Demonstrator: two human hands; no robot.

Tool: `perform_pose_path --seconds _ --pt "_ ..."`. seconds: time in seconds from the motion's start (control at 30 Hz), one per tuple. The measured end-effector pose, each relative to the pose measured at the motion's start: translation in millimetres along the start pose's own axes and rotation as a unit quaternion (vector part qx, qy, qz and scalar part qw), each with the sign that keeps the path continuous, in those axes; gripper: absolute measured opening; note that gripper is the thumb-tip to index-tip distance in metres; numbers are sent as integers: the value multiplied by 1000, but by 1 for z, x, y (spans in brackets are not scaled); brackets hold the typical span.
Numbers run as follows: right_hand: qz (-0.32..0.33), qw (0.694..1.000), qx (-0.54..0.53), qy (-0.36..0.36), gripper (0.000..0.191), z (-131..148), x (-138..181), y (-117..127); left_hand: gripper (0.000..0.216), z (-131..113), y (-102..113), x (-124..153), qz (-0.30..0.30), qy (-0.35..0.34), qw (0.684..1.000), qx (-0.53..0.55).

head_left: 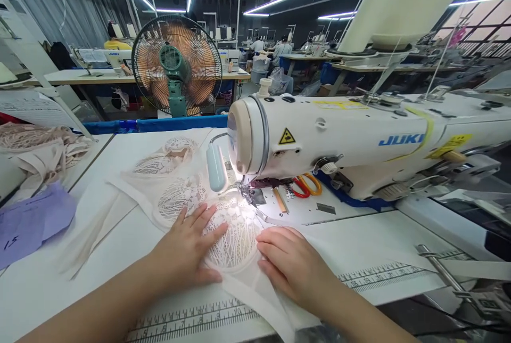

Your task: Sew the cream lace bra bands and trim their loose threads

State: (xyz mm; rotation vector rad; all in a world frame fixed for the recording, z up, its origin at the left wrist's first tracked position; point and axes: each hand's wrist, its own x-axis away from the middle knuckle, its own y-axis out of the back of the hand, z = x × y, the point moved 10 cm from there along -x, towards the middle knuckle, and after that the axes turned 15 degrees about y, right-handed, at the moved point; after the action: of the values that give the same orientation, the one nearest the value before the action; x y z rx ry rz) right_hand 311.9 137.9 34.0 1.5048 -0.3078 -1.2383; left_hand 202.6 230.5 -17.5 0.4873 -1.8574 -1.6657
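A cream lace garment piece [235, 236] lies on the white sewing table [120, 236], running up under the presser foot [247, 194] of a white Juki sewing machine [351, 140]. My left hand [187, 250] rests flat on the lace with fingers spread, open. My right hand [289, 260] presses on the fabric's right edge, fingers curled together against the cloth. More lace [167, 159] trails away to the far left of the needle.
A standing fan [176, 66] is behind the table. Orange-handled scissors [307, 184] lie under the machine arm. Purple paper [32, 220] and a pile of beige fabric [35, 146] sit at left. Ruler strips [191, 319] mark the table front. Other workers sit far back.
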Motion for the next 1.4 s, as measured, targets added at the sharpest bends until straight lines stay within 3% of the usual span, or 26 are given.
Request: perform_pose_path --seconds 0.47,0.73,1.07,1.27,1.4 --pt "94 995 0 -25 7 -9 -13 -14 75 21 14 -14 -61 -44 997 -36" --pt "145 988 16 -44 9 -17 -19 -24 71 33 25 -29 -63 -31 996 -63" --pt "142 988 39 -46 17 -17 -24 -25 65 52 39 -46 -17 48 996 -77" --pt "121 988 84 -37 26 -16 -24 -28 69 61 46 -52 -48 62 996 -44" --pt "88 990 106 -38 27 -16 -26 -28 64 87 63 -46 -123 131 983 -41"
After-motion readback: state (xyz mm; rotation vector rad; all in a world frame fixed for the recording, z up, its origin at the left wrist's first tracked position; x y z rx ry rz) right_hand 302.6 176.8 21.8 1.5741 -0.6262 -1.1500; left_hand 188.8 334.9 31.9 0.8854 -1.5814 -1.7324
